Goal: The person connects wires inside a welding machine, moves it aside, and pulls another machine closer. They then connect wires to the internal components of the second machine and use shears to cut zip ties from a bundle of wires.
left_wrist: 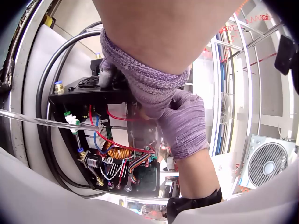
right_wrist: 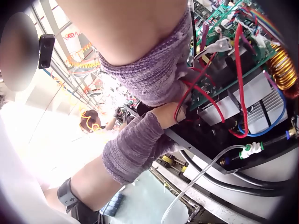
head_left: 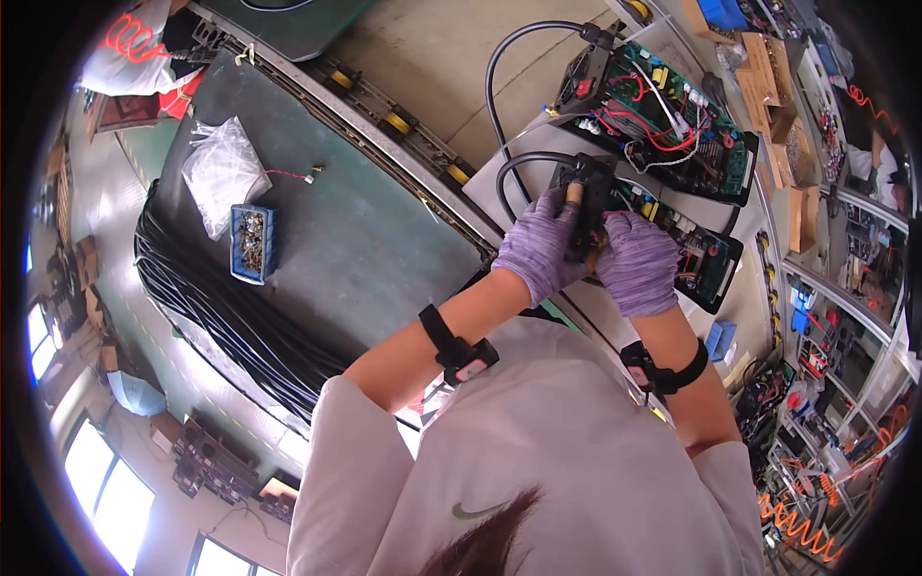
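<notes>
Both hands wear purple knitted gloves with bare fingertips. In the head view the left hand [head_left: 540, 245] lies on the black end panel [head_left: 597, 197] of a nearer open electronics unit [head_left: 706, 252], its fingers bent over the panel's edge. The right hand [head_left: 639, 261] is beside it at the unit's inner side, fingers curled, near red wires [right_wrist: 240, 79]. What the fingertips pinch is hidden by the gloves in both wrist views. A black cable [head_left: 519, 168] loops from the panel. In the left wrist view a copper coil [left_wrist: 119, 152] and a clear tube [left_wrist: 42, 121] show.
A second open unit [head_left: 663, 125] stands just beyond. Left, a dark green table [head_left: 355, 250] carries a blue bin [head_left: 253, 245] of small parts, a plastic bag [head_left: 223, 173] and a bundle of black cables [head_left: 221, 298]. A roller rail [head_left: 384, 115] runs behind; cardboard trays [head_left: 768, 72] stand right.
</notes>
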Demonstrator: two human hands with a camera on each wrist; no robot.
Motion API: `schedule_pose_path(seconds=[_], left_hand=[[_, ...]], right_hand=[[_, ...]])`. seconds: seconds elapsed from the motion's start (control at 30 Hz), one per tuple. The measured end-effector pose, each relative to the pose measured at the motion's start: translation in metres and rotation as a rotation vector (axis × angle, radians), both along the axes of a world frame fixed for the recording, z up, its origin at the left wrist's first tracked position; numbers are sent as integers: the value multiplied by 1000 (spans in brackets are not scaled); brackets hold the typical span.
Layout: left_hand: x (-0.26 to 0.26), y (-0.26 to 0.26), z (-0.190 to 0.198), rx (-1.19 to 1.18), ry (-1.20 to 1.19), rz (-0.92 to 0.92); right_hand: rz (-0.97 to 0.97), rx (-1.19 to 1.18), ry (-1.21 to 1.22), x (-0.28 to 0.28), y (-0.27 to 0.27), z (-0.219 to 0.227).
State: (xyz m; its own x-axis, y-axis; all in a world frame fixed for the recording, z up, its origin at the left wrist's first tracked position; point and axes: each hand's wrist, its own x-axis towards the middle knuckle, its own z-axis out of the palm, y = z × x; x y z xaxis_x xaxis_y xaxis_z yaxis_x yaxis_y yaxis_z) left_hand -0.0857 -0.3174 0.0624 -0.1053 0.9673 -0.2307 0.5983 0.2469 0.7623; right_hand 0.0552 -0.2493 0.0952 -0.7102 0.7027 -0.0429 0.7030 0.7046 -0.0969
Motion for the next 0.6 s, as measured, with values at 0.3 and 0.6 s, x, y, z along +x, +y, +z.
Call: schedule_pose_path(seconds=[0.3, 0.6], left_hand=[[0, -1, -4, 35, 4, -16], [-1, -1, 1, 1, 38, -51]], right_hand=[[-133, -212, -311, -23, 8, 9], [-130, -223, -196, -14, 12, 8]])
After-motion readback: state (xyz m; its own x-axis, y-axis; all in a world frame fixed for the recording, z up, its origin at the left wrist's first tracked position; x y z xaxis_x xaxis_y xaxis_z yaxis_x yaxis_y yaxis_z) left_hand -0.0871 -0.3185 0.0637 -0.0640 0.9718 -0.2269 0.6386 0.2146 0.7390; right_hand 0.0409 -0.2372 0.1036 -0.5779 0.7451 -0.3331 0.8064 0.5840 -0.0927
